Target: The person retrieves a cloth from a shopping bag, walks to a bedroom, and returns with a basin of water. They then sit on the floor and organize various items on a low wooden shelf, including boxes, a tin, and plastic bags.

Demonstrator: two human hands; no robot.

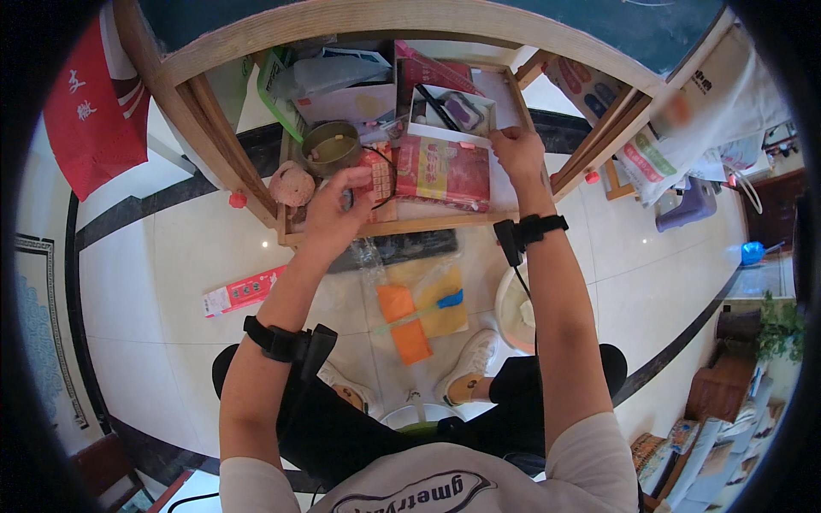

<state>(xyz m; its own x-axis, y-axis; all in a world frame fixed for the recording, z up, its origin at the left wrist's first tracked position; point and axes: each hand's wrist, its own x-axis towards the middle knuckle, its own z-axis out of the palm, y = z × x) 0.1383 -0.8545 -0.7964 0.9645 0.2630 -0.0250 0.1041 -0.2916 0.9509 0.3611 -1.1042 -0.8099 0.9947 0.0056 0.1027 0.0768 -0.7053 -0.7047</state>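
Note:
A wooden drawer or tray (401,227) full of small items lies before me. My right hand (521,155) pinches the right edge of an open white box (451,136), which holds a black pen-like stick (436,108) and a pale purple-grey item (463,110). Beneath that box rests a red and yellow flat box (442,173). My left hand (340,208) is over the tray's left front, fingers curved, beside a red packet (383,176) with a looped black cord (396,183); whether it grips the cord is unclear. A round metal tin (330,151) and a pink ball-like object (292,184) sit near it.
Wooden frame legs (215,147) flank the tray under a dark green top (410,9). On the tiled floor lie a red box (244,292), an orange sheet (404,324) and a blue item (450,299). A bin (513,311) stands by my right foot; white bags (693,128) hang right.

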